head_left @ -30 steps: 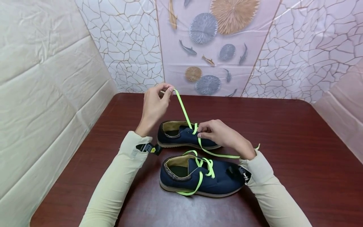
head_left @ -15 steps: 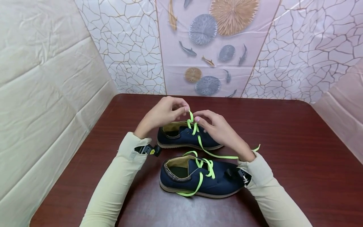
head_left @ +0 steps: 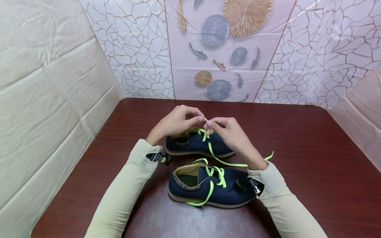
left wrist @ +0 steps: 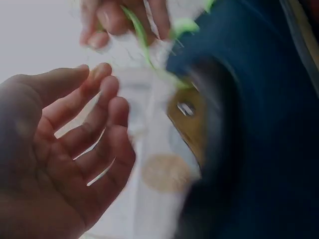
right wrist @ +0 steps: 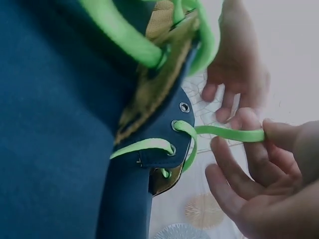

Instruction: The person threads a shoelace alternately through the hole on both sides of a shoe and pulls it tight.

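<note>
Left hand (head_left: pixel 177 121) dropped beside right hand (head_left: pixel 235 136), which pinches lace (right wrist: pixel 230 133); left grip unclear. Far shoe (head_left: pixel 193 146) lies crosswise below, right hand nearer laced part.

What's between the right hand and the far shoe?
A span of green lace, from the far shoe to the right hand; the right wrist view shows it.

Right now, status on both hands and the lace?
Right hand pinches green lace on farther shoe. Left hand close by, grip unclear. Nearer shoe in front, seemingly not in the way.
</note>
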Available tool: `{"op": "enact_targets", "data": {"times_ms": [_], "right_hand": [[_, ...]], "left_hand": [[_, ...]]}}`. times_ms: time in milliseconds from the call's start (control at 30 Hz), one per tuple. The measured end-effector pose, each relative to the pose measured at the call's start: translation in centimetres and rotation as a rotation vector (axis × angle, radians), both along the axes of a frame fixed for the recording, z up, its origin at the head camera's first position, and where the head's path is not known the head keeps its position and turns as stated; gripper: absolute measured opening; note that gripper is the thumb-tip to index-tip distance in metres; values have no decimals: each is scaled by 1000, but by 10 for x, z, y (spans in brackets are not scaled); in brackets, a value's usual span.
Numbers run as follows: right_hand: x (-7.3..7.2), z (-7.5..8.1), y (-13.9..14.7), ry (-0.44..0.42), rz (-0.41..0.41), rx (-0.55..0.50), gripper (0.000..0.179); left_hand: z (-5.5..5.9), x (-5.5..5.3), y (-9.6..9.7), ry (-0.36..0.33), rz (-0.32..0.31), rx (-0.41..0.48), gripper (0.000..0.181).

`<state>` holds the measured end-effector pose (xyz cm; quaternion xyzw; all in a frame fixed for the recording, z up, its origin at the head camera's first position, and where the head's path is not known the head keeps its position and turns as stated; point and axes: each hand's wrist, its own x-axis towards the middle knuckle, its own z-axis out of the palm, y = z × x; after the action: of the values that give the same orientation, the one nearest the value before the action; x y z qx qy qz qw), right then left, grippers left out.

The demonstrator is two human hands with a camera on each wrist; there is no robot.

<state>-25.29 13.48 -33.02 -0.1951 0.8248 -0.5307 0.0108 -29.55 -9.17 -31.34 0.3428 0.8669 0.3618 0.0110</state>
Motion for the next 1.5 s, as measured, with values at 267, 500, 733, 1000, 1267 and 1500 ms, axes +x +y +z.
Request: {"op": "enact_targets", "data": {"times_ms": [267, 500, 733, 1000, 1267, 1500], "right_hand": [[3, 1, 1, -34, -31, -106, 25], [5, 4, -1, -123, 22, -68, 27], [4, -2, -1, -213, 72, 18, 26], [3, -10, -4, -255, 97, 124, 23], [0, -15, -2, -308, 85, 164, 27], [-1, -17, -6, -317, 41, 207, 26]], "left_hand": [[-36, -25, -17, -77, -93, -110, 23], [-46, -33, -24, -127, -178, -61, 19], [-49, -33, -24, -136, -227, -9, 16], [-49, -30, -18, -167, -239, 41, 19], [-41, -24, -15, -204, -184, 17, 19], [-40, -23, -16, -315, -189, 59, 18]]}}
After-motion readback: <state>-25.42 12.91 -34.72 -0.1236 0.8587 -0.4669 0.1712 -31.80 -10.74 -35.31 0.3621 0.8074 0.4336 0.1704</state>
